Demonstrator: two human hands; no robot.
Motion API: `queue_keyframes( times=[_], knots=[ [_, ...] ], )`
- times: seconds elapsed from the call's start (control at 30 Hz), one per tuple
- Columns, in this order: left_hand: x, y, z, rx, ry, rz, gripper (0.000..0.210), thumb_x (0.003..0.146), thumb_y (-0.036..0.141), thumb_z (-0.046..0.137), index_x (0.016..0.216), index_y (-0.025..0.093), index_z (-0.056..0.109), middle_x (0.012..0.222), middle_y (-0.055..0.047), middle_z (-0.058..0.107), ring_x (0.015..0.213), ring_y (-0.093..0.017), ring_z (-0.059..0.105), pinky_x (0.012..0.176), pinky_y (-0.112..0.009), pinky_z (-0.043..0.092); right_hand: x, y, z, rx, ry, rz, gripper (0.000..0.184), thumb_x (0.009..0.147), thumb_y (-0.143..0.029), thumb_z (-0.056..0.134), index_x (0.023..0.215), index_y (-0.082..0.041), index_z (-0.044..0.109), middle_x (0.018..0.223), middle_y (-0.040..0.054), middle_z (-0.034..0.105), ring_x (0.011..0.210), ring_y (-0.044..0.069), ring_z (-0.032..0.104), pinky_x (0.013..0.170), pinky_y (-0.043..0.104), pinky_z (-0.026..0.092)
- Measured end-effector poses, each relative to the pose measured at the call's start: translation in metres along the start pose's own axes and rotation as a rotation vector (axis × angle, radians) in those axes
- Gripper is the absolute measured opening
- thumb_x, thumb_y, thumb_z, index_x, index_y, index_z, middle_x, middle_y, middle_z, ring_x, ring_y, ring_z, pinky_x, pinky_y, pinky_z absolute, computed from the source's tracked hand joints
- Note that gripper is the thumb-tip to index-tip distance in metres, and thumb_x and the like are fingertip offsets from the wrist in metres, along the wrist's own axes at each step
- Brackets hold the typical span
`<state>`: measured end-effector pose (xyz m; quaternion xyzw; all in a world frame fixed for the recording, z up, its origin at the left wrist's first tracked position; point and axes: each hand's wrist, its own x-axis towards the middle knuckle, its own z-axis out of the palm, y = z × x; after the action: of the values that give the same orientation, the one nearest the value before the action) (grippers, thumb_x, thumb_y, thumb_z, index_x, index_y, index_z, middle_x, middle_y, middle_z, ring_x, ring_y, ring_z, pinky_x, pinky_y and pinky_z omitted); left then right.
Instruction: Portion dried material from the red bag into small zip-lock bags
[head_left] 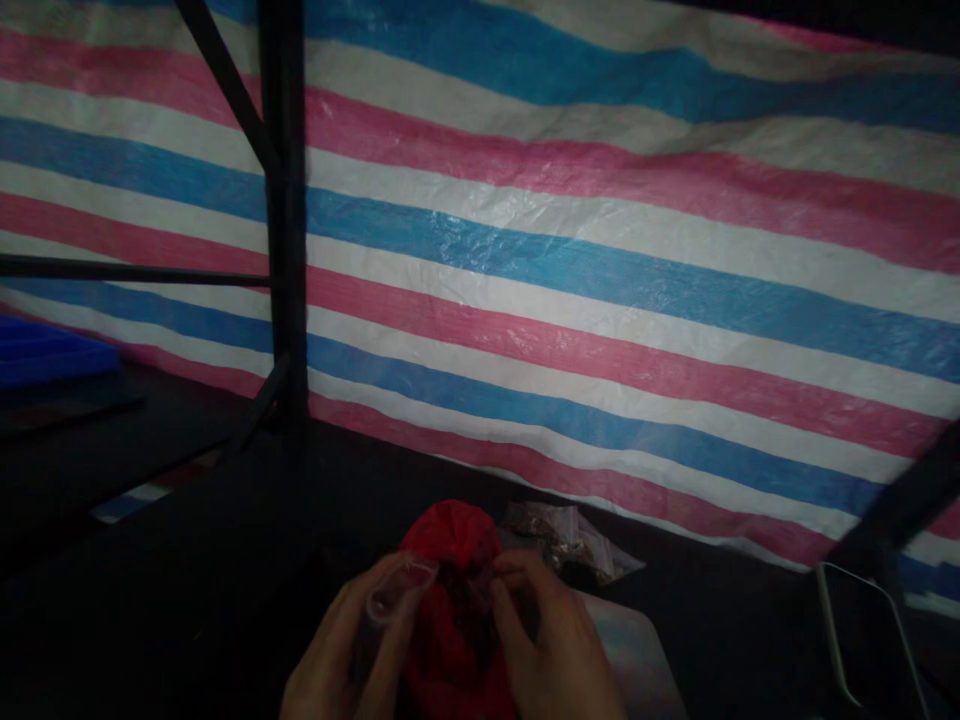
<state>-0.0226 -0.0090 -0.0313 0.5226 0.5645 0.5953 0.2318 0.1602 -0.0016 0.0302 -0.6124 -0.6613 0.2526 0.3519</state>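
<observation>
Low in the middle, a red bag (452,527) of thin-looking material stands between my hands, with dark contents or shadow in its middle. My left hand (356,640) is closed at its left side, and a piece of clear plastic (390,598) with a rounded, shiny edge shows between thumb and fingers. On the right side, my right hand (551,640) makes a pinch against the red bag's edge; what lies between those fingertips is too dark to make out. Just behind sit clear zip bags (574,540) with small brownish bits in them.
A pale, smooth flat object (634,640) lies beside my right hand. Farther right is a phone-like device (870,635) with a light rim. A striped plastic sheet (585,280) hangs behind the dark table and metal frame post (286,220). Blue trays (52,355) sit at far left.
</observation>
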Motion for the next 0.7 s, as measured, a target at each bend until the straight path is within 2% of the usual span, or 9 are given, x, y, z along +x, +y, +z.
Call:
queue_keyframes(
  times=[0.07,0.17,0.27,0.37,0.43,0.5,0.57,0.63,0.7],
  knots=[
    [0.001,0.0,-0.003,0.04,0.029,-0.107,0.051,0.088,0.07,0.06,0.113,0.03,0.078,0.112,-0.004,0.085,0.101,-0.029,0.081,0.093,-0.04,0.066,0.002,0.003,0.007,-0.224,0.016,0.065,0.022,0.101,-0.023,0.055,0.107,-0.025,0.076,0.114,0.0092,0.081,0.109,0.03,0.075,0.096,0.039,0.052],
    [0.001,0.003,-0.003,0.155,-0.098,-0.133,0.052,0.095,0.067,0.047,0.117,0.031,0.076,0.12,-0.006,0.082,0.111,-0.032,0.077,0.1,-0.05,0.061,0.006,0.006,0.022,-0.452,0.028,0.115,0.025,0.103,-0.028,0.056,0.118,-0.022,0.075,0.124,0.0145,0.079,0.117,0.035,0.072,0.1,0.044,0.051],
    [0.001,0.006,0.001,0.219,-0.198,-0.096,0.052,0.1,0.062,0.038,0.114,0.028,0.075,0.116,-0.01,0.08,0.107,-0.033,0.076,0.097,-0.052,0.06,0.013,0.006,0.033,-0.542,0.06,0.107,0.035,0.102,-0.029,0.06,0.134,-0.019,0.069,0.132,0.017,0.075,0.123,0.037,0.069,0.103,0.047,0.05],
    [0.002,0.0,0.006,0.251,-0.16,-0.023,0.055,0.098,0.061,0.038,0.109,0.023,0.076,0.119,-0.016,0.075,0.115,-0.035,0.07,0.105,-0.056,0.055,0.019,0.009,0.035,-0.565,0.081,0.019,0.038,0.1,-0.015,0.055,0.135,-0.02,0.069,0.138,0.0144,0.072,0.126,0.036,0.065,0.108,0.047,0.045],
    [0.003,-0.009,0.011,0.264,-0.117,-0.02,0.057,0.096,0.062,0.04,0.11,0.021,0.076,0.132,-0.018,0.069,0.129,-0.039,0.062,0.114,-0.061,0.048,0.022,0.013,0.032,-0.538,0.057,-0.037,0.044,0.096,-0.003,0.049,0.128,-0.021,0.072,0.136,0.0116,0.073,0.125,0.033,0.065,0.107,0.045,0.044],
    [0.003,-0.017,0.018,0.246,-0.122,-0.084,0.06,0.094,0.064,0.042,0.114,0.02,0.077,0.146,-0.019,0.061,0.14,-0.041,0.053,0.119,-0.063,0.042,0.023,0.016,0.028,-0.49,0.011,-0.072,0.047,0.091,0.002,0.047,0.122,-0.021,0.075,0.13,0.0095,0.075,0.122,0.031,0.064,0.105,0.042,0.044],
    [0.004,-0.019,0.024,0.197,-0.166,-0.168,0.061,0.093,0.066,0.044,0.117,0.02,0.076,0.151,-0.019,0.059,0.144,-0.041,0.05,0.12,-0.062,0.04,0.023,0.019,0.026,-0.447,-0.034,-0.101,0.047,0.09,0.001,0.049,0.121,-0.021,0.076,0.129,0.0083,0.076,0.124,0.032,0.063,0.106,0.043,0.043],
    [0.005,-0.017,0.028,0.151,-0.242,-0.215,0.056,0.093,0.064,0.047,0.113,0.021,0.078,0.14,-0.018,0.067,0.135,-0.04,0.057,0.116,-0.06,0.044,0.023,0.021,0.026,-0.428,-0.064,-0.125,0.047,0.089,-0.001,0.05,0.121,-0.022,0.077,0.132,0.0074,0.075,0.129,0.032,0.06,0.11,0.045,0.039],
    [0.006,-0.011,0.031,0.133,-0.277,-0.216,0.048,0.092,0.06,0.05,0.101,0.023,0.078,0.12,-0.016,0.075,0.12,-0.039,0.065,0.108,-0.057,0.049,0.022,0.021,0.025,-0.42,-0.078,-0.132,0.05,0.085,0.0,0.05,0.119,-0.024,0.078,0.132,0.0063,0.076,0.131,0.033,0.059,0.112,0.046,0.037]
  ],
)
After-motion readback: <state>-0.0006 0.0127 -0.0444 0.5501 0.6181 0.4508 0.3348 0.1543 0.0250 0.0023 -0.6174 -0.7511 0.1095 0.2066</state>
